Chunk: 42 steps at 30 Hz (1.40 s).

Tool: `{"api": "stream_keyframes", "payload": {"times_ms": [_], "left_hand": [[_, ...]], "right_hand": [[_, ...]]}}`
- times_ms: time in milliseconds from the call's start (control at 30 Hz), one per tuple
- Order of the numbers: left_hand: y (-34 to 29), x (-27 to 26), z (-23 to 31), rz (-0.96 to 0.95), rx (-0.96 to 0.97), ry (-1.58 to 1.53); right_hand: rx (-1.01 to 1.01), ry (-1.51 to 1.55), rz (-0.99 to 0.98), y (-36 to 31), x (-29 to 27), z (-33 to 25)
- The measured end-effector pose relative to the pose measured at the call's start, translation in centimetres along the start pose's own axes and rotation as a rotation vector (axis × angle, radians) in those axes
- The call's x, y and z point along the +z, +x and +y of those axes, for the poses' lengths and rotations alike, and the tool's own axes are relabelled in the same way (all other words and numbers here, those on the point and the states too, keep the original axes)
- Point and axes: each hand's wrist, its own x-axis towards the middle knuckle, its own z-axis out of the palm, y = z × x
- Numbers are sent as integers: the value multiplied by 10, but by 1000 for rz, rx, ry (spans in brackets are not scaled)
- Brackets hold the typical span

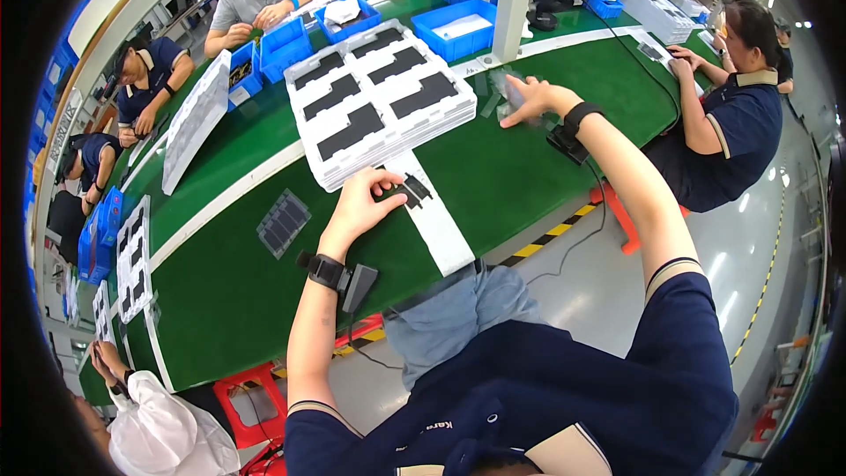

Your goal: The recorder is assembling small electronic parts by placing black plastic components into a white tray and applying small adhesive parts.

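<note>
My left hand (359, 209) is closed, its thumb and curled fingers pinching the end of a small flat black part (415, 191). That part is over a white strip (441, 236) running across the green table. My right hand (542, 103) is stretched out farther to the right with thumb and fingers spread. Beside and partly under its fingers are crumpled clear plastic film pieces (490, 104). Between my hands and slightly beyond them stands a stack of white trays (377, 92), whose top tray holds several flat black L-shaped pieces.
A dark sheet with rectangular cells (284, 223) lies left of my left hand. Blue bins (454, 33) stand behind the trays, near a metal post (514, 9). Another white tray (196, 123) leans at the left. Co-workers sit around the table; cables trail from my wrist devices.
</note>
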Motion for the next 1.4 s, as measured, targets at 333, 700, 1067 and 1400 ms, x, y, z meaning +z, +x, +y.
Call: {"api": "stream_keyframes", "payload": {"times_ms": [333,700,1067,1400], "left_hand": [[16,12,14,-54,56,7],[2,7,3,-41,68,-28],[5,3,8,-23,27,-10],[-1,5,6,-38,53,-43]], "right_hand": [[-526,112,1048,14,-187,-11],[-442,495,1242,-30,-143,-36],[-555,-34,416,4,-22,10],[-700,-182,89,72,-57,-198]]}}
